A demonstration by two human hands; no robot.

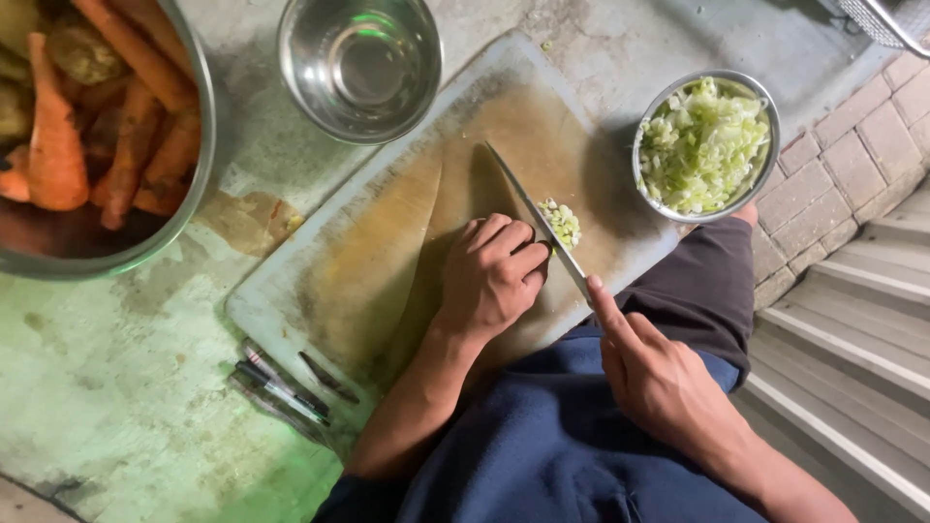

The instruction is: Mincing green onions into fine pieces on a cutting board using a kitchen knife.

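Note:
A worn, stained cutting board [368, 261] lies slantwise on the concrete floor. My right hand [654, 373] grips a long knife [538, 218] by its handle, index finger stretched along the blade's spine. The blade stands edge-down on the board beside a small pile of chopped pale-green vegetable [562, 223]. My left hand [494, 271] is curled with knuckles against the blade, pressing down on something hidden under the fingers. A steel bowl of chopped green vegetable [704, 145] sits at the board's far right corner.
A large metal basin of carrots [97, 126] fills the upper left. An empty steel bowl [360, 63] stands above the board. A few pens or small tools [286, 387] lie by the board's near edge. Steps drop away at right [852, 329].

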